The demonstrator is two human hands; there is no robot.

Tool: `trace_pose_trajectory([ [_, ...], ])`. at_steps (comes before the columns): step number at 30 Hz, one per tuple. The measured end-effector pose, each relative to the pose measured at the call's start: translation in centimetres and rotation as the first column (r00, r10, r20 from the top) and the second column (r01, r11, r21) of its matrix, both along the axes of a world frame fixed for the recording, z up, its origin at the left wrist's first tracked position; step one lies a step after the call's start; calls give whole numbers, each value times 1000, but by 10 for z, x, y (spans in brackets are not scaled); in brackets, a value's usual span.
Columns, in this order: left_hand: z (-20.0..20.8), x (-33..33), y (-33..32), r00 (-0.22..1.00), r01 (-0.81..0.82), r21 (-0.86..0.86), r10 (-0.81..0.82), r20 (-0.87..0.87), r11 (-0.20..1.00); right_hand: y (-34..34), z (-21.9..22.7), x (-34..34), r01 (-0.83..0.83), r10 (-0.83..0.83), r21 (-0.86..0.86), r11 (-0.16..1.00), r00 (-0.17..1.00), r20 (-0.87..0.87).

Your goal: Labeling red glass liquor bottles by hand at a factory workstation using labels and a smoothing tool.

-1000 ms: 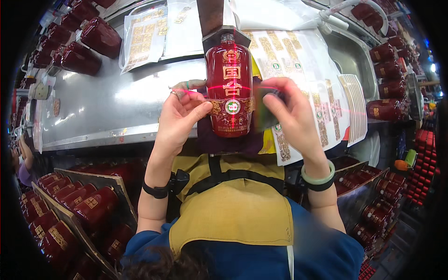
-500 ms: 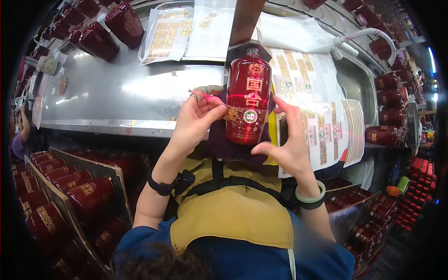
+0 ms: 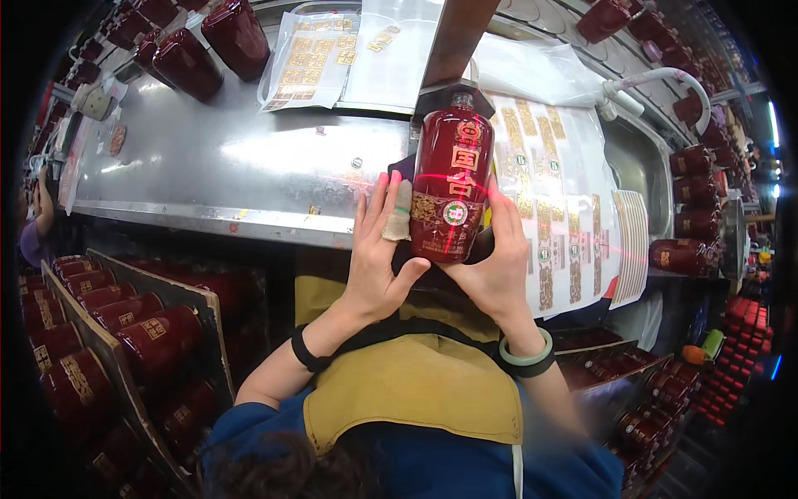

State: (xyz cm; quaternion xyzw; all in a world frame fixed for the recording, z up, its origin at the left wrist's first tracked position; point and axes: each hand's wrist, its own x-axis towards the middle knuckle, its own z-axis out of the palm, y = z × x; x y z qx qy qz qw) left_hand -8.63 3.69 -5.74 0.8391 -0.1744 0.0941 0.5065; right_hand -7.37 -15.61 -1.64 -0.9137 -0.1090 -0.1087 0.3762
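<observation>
A dark red glossy bottle (image 3: 453,158) with gold lettering and a decorated band round its lower part lies in front of me, neck pointing away. Thin red light lines cross it. My right hand (image 3: 499,258) grips its lower right side, the fingers along the edge and the thumb at the base. Beside its lower left side is my left hand (image 3: 378,249), fingers stretched out flat and thumb apart. One finger of that hand wears a beige cloth wrap (image 3: 399,212). The left palm holds nothing.
A metal worktop (image 3: 249,158) spreads to the left, with red bottles (image 3: 187,62) at its far side. Sheets of gold stickers (image 3: 553,191) lie right of the bottle, and another sticker sheet (image 3: 307,58) lies further back. Racked red bottles (image 3: 158,333) stand at lower left.
My left hand has gone from a pinch at the bottle's band to flat, outstretched fingers beside it. The right hand has closed in onto the bottle's lower side.
</observation>
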Motion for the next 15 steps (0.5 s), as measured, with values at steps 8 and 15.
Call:
trace_pose_trajectory([
  [8,10,-5,-2,998,8,285,-26,59,959,-15,25,7,-79,82,106,991,996,-25],
  [15,19,3,-10,972,-83,39,73,223,996,-18,35,3,-96,108,164,982,992,-65],
])
